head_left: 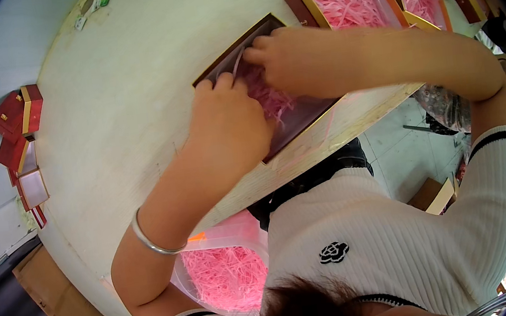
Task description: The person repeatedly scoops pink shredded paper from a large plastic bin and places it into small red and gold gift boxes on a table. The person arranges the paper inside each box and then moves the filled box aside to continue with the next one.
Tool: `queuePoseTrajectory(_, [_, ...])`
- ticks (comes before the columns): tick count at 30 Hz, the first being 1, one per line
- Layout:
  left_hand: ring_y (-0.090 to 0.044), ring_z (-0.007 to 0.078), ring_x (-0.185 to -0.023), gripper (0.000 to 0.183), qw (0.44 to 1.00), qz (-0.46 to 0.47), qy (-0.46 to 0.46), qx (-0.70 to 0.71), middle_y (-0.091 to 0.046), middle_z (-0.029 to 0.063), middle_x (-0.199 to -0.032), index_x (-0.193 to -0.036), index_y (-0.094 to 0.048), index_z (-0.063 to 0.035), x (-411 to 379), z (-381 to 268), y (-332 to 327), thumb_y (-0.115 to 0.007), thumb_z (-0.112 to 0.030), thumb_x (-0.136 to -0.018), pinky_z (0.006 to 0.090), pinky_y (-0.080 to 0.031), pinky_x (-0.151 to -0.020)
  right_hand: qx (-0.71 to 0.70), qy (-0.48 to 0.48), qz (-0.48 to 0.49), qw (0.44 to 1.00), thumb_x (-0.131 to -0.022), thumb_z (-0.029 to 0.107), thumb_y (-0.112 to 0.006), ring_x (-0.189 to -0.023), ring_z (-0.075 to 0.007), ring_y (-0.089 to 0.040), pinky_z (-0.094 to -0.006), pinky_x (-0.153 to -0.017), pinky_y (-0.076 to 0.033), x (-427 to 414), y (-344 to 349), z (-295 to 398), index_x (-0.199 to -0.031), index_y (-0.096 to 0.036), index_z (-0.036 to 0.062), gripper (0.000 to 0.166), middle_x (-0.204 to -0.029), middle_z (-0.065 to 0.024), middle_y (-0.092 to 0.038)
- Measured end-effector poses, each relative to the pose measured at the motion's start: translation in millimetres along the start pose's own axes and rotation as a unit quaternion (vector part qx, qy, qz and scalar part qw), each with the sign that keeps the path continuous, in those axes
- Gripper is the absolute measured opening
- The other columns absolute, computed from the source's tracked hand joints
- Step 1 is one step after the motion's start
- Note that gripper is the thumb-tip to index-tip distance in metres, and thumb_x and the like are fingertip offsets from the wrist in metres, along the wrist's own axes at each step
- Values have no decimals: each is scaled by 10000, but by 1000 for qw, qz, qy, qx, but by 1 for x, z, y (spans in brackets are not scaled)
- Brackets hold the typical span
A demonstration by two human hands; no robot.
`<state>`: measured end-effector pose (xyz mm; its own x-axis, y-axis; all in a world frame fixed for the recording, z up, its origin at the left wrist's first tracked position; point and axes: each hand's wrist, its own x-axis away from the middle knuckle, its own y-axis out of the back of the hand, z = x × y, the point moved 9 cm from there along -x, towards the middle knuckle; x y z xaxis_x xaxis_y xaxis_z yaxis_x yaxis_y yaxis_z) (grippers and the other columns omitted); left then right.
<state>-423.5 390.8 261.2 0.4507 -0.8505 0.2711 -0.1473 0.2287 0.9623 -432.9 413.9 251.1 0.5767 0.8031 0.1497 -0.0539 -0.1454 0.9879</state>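
Observation:
An open gift box with a gold edge (301, 132) lies at a slant by the table's near edge. Pink shredded paper (269, 94) lies inside it, with some of the box floor bare. My left hand (230, 123) reaches in over the left side, fingers curled down and their tips partly hidden. Beside it my right hand (281, 62) is inside the far part, its fingers bent at the shreds and near a thin pale strip (238, 60). Whether either hand grips anything cannot be told.
Two gold-rimmed boxes of pink shreds (342, 0) (418, 2) stand at the upper right. Dark red boxes (11, 114) sit along the left edge of the white table (99, 105). Below the table is a tub of pink shreds (229, 274); a cardboard carton (62, 304) is at lower left.

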Motion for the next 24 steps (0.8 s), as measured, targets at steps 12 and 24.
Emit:
queuePoseTrajectory(12, [-533, 272, -893, 188, 985, 82, -3, 150, -599, 122, -905, -826, -640, -9, -3, 4, -16, -555, -158, -749, 369, -430, -776, -167, 46, 71, 982, -756, 64, -505, -756, -308, -597, -398, -629, -473, -14, -5, 3, -798, -599, -25, 136, -814, -128, -625])
queuePoseTrajectory(24, [-497, 296, -926, 207, 987, 83, -73, 114, -573, 115, -899, -689, -661, -57, 1, -8, -19, -585, -234, -764, 389, -388, -833, 60, 78, 162, 982, -675, 180, -569, -969, -199, -510, -331, -888, -338, -1, -20, 14, -705, -671, 98, 134, -848, -40, -619])
